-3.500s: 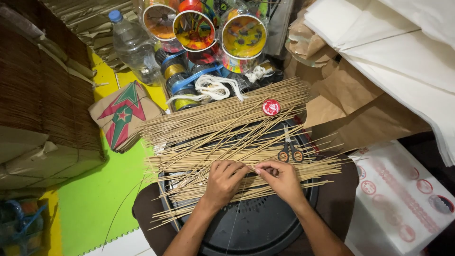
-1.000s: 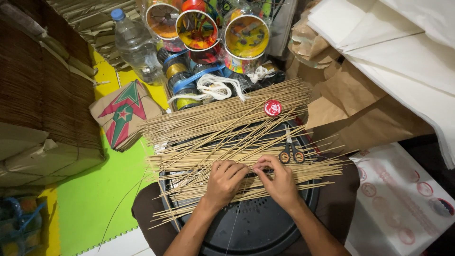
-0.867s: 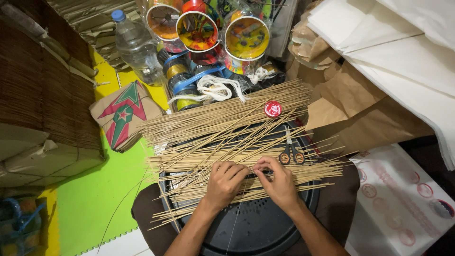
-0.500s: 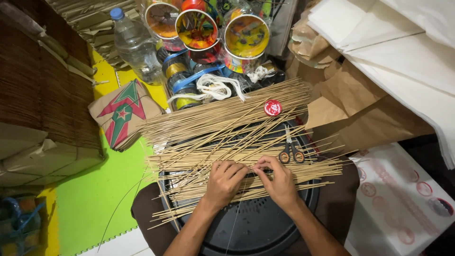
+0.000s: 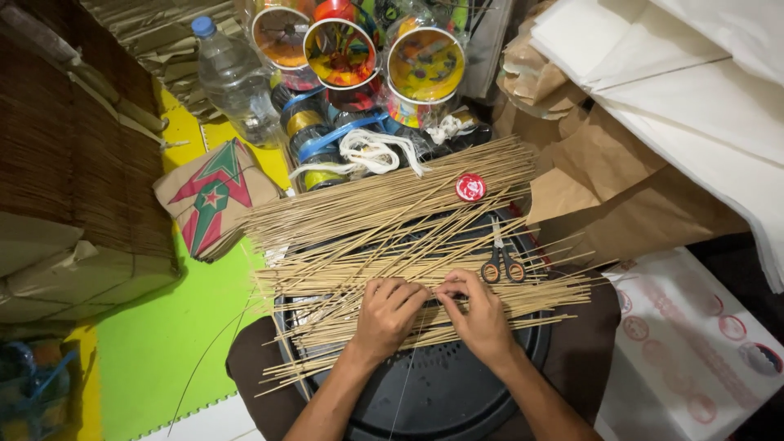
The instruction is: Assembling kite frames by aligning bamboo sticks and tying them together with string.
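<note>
A wide pile of thin bamboo sticks point(image 5: 384, 220) lies across a round black tray point(image 5: 441, 392) on my lap. My left hand point(image 5: 388, 314) rests knuckles-up on the sticks, fingers curled over them. My right hand point(image 5: 478, 314) sits beside it, fingertips pinching sticks where the two hands meet. A thin thread point(image 5: 406, 384) runs down from between the hands over the tray. Small scissors point(image 5: 501, 265) lie on the sticks just right of my right hand. A red round cap point(image 5: 470, 187) rests on the far sticks.
Colourful spools point(image 5: 343, 53) and a coil of white cord point(image 5: 371, 153) stand at the back, with a plastic bottle point(image 5: 233, 77) to their left. A folded paper kite point(image 5: 214, 196) lies on the green mat point(image 5: 163, 343). Brown and white paper sheets point(image 5: 653, 122) pile up at right.
Both hands stay in place on the sticks; only the right hand's fingers shift slightly at the point where the hands meet.
</note>
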